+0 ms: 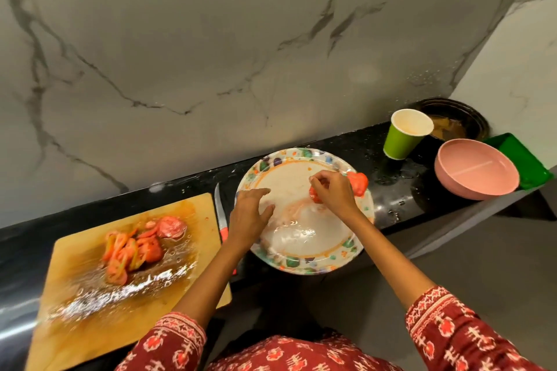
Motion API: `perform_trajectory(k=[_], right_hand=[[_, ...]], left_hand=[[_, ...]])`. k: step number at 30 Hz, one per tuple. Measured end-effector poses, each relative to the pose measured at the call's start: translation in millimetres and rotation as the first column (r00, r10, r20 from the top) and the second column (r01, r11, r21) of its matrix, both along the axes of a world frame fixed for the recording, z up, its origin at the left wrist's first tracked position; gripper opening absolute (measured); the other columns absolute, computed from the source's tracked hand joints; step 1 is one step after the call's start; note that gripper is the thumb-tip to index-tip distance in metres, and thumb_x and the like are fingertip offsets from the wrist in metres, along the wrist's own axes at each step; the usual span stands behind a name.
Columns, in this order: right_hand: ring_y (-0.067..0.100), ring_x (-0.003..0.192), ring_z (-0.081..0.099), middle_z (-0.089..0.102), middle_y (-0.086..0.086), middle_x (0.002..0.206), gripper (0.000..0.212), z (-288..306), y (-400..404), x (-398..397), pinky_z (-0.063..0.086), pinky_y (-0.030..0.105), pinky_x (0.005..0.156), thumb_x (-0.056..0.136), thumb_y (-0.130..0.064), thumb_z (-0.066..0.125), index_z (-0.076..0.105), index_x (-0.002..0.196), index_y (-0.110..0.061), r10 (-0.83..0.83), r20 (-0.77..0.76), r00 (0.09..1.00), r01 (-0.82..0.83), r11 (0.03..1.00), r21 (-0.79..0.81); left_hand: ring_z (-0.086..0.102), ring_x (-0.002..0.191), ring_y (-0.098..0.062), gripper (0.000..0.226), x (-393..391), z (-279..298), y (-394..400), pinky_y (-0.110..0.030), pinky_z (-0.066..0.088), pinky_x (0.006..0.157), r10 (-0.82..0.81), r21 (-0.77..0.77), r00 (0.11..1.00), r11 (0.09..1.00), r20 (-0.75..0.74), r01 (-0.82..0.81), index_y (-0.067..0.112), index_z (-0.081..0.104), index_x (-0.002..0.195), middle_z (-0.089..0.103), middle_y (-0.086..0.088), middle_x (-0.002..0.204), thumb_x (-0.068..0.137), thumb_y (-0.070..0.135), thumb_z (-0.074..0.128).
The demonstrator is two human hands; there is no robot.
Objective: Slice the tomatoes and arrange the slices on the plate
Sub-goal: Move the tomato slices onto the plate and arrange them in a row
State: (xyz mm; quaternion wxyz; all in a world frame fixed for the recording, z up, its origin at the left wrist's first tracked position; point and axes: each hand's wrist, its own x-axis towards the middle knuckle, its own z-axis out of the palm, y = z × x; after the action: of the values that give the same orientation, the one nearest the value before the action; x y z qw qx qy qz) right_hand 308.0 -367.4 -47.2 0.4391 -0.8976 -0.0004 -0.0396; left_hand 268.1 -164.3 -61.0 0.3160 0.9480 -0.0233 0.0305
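A white plate (289, 259) with a coloured spotted rim sits on the black counter in the middle. My right hand (333, 191) is over its right side and pinches a tomato slice (315, 196) against the plate. Another tomato slice (358, 183) lies on the plate's right rim. My left hand (250, 214) rests on the plate's left edge with its fingers straight. A heap of tomato slices (135, 245) lies on the wet wooden cutting board (90, 319) at the left. A knife (221, 214) with a red handle lies between board and plate.
A green paper cup (404, 137) stands behind the plate at the right. A pink bowl (476, 169), a green tray (524, 159) and a dark round pan (458, 120) fill the right corner. A marble wall rises behind the counter.
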Motion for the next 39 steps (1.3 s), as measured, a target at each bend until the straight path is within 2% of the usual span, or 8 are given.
perform_trajectory(k=[3,8,18,21,24,32,35,39], right_hand=[[0.018,0.079,0.062,0.071,0.010,0.089,0.015,3,44,-6,0.050,0.028,0.072,0.089,-0.015,0.061,0.070,0.092,-0.003,0.121,-0.003,0.993,-0.121,0.992,0.038],[0.012,0.074,0.060,0.070,0.007,0.085,0.012,4,123,-20,0.050,0.031,0.071,0.087,-0.015,0.063,0.069,0.091,-0.005,0.278,0.020,0.960,-0.278,0.959,0.055],[0.023,0.094,0.060,0.065,0.008,0.100,0.026,-1,263,-42,0.047,0.032,0.074,0.087,-0.024,0.060,0.062,0.109,-0.010,0.508,-0.109,0.854,-0.518,0.820,-0.244],[0.028,0.104,0.055,0.060,0.012,0.110,0.031,-3,284,-42,0.045,0.034,0.079,0.088,-0.030,0.061,0.059,0.111,-0.009,0.484,-0.120,0.867,-0.483,0.754,-0.445],[0.029,0.112,0.050,0.058,0.012,0.116,0.035,0,293,-39,0.046,0.036,0.085,0.086,-0.030,0.065,0.057,0.115,-0.011,0.440,-0.185,0.879,-0.469,0.727,-0.502],[0.024,0.092,0.058,0.063,0.008,0.098,0.028,1,295,-42,0.042,0.032,0.068,0.079,-0.017,0.073,0.054,0.099,-0.013,0.436,-0.163,0.885,-0.462,0.776,-0.429],[0.023,0.087,0.062,0.066,0.008,0.093,0.018,1,290,-44,0.048,0.034,0.072,0.081,-0.011,0.069,0.058,0.095,-0.012,0.427,-0.107,0.898,-0.433,0.812,-0.393],[0.021,0.093,0.059,0.063,0.006,0.101,0.011,2,288,-46,0.047,0.032,0.076,0.082,-0.010,0.068,0.061,0.091,-0.012,0.427,-0.081,0.901,-0.418,0.798,-0.434]], left_hand=[[0.049,0.114,-0.022,0.034,-22,6,45,-0.029,0.039,0.088,0.058,-0.004,0.997,0.998,0.042,-0.058,0.014,0.061,0.117,0.062,-0.006,0.118,0.084,0.021,0.066],[0.051,0.115,-0.021,0.029,-61,16,129,-0.035,0.038,0.097,0.243,-0.036,0.968,0.970,0.062,-0.241,0.015,0.062,0.115,0.062,-0.005,0.118,0.086,0.018,0.063],[0.058,0.100,-0.015,0.021,-104,29,244,-0.032,0.049,0.084,0.367,-0.092,0.929,0.927,0.038,-0.363,0.016,0.067,0.107,0.066,0.000,0.106,0.087,0.019,0.061],[0.059,0.098,-0.012,0.022,-115,31,261,-0.031,0.050,0.083,0.359,-0.144,0.932,0.926,0.047,-0.350,0.014,0.068,0.107,0.068,0.001,0.105,0.085,0.014,0.064],[0.061,0.094,-0.013,0.021,-125,27,274,-0.029,0.050,0.082,0.360,-0.168,0.931,0.923,0.065,-0.345,0.012,0.069,0.104,0.069,-0.002,0.103,0.084,0.011,0.066],[0.058,0.097,-0.011,0.022,-123,27,281,-0.027,0.051,0.083,0.321,-0.254,0.947,0.917,0.014,-0.307,0.011,0.068,0.107,0.067,-0.003,0.107,0.085,0.011,0.064],[0.057,0.097,-0.008,0.022,-121,27,280,-0.019,0.047,0.079,0.299,-0.278,0.954,0.918,0.020,-0.282,0.011,0.068,0.107,0.067,-0.002,0.108,0.085,0.010,0.064],[0.060,0.098,-0.012,0.022,-117,26,282,-0.025,0.051,0.082,0.281,-0.308,0.960,0.915,0.017,-0.262,0.012,0.068,0.106,0.068,-0.003,0.108,0.085,0.009,0.063]])
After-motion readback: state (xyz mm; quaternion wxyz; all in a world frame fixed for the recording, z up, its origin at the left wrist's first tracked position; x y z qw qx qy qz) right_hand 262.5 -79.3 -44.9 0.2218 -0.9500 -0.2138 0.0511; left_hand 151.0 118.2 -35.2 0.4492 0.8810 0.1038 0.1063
